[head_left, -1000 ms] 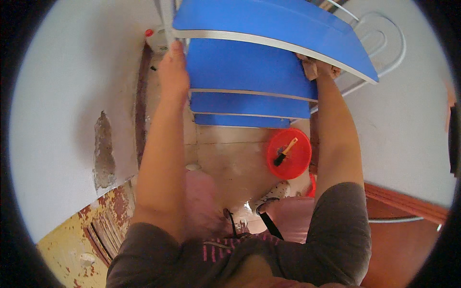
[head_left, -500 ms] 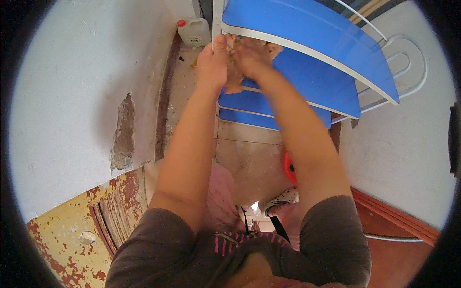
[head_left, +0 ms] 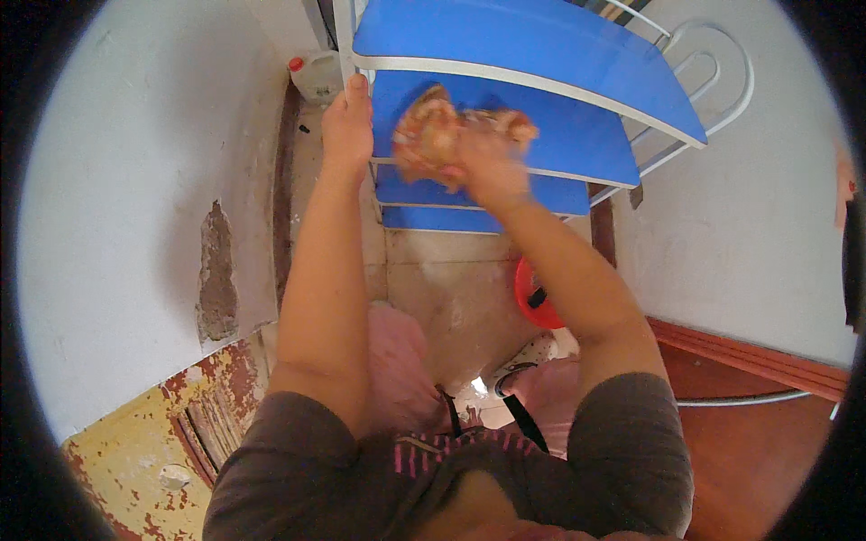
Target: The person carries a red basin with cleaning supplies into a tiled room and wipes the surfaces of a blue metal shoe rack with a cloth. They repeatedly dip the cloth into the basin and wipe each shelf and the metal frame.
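Two hands | left hand point(head_left: 347, 122) grips white rail point(head_left: 354, 54) | right hand point(head_left: 487, 167) holds orange cloth point(head_left: 428, 135)

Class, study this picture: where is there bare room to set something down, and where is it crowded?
The top blue shelf is bare right of the left hand. The floor between the lowest shelf and the red bucket is open. The second shelf is crowded where the right hand presses an orange cloth.

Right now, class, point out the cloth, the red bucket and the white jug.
cloth point(head_left: 431, 135), head view, its crumpled middle.
red bucket point(head_left: 532, 298), head view, its visible rim.
white jug point(head_left: 316, 79), head view, its body.
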Demonstrator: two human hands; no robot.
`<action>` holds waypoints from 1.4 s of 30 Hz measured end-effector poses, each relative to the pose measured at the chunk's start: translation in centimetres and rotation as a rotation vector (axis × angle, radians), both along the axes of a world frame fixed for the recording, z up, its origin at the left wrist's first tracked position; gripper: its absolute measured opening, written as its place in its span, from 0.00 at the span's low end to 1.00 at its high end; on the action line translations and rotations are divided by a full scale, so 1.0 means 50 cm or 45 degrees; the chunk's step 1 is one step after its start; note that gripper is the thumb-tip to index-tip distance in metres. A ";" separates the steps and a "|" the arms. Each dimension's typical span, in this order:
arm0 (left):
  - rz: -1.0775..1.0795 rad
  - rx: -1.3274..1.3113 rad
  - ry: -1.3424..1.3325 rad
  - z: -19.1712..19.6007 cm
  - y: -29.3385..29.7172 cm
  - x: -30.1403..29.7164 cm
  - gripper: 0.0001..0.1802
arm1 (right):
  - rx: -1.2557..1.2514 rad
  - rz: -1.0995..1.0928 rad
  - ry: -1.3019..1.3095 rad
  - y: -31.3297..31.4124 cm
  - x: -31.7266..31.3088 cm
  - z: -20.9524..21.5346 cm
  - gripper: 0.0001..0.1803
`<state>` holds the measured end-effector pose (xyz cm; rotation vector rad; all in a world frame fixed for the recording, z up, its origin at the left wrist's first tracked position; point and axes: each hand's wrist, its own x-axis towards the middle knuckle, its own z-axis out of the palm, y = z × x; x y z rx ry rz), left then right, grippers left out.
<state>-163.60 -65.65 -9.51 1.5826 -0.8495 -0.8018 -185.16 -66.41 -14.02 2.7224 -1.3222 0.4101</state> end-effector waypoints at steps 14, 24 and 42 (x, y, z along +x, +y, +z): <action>0.030 -0.044 0.046 0.003 -0.002 -0.017 0.31 | -0.425 -0.262 0.125 -0.042 -0.384 0.011 0.33; -0.028 -0.119 0.249 0.032 0.007 -0.050 0.29 | 0.090 0.227 -0.407 -0.054 0.156 -0.073 0.29; -0.040 0.039 -0.024 0.006 0.022 -0.005 0.36 | -0.044 -0.487 0.011 -0.329 -0.194 0.039 0.27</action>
